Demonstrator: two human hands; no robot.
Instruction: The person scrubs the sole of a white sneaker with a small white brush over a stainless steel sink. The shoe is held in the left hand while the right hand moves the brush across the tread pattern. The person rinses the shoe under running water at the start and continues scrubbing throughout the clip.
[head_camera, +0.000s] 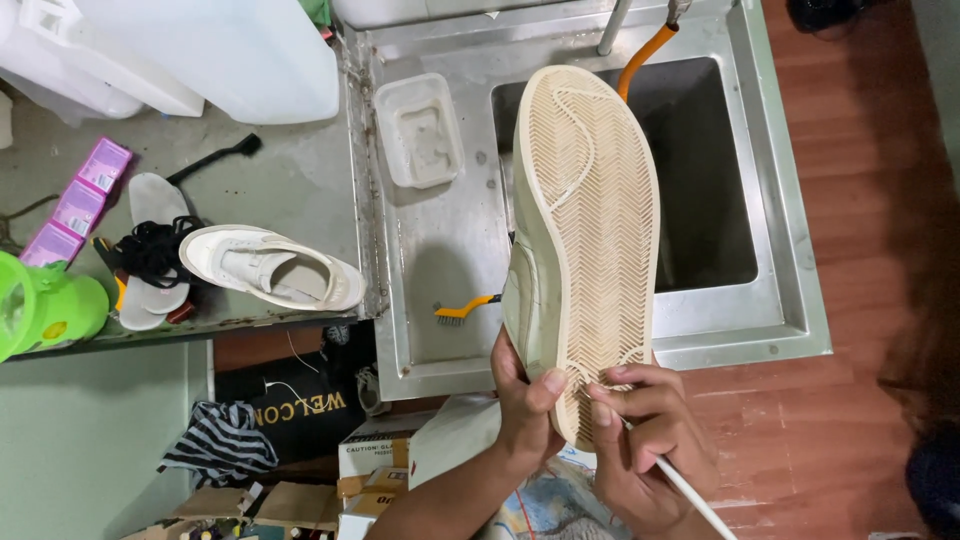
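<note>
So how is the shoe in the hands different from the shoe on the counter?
The held shoe is turned sole-up over the sink, while the counter shoe lies on its side showing its open top. The held shoe is gripped at the heel by the left hand, with the right hand poking a thin white tool at its sole; nothing touches the counter shoe. Both are whitish.

I see a home wash area used for cleaning shoes. A steel sink (780, 300) adjoins a worn worktop (280, 180) carrying a white sneaker (270, 268), insoles (150, 200) and laces (155, 250); a small brush (462, 311) lies on the drainboard.
</note>
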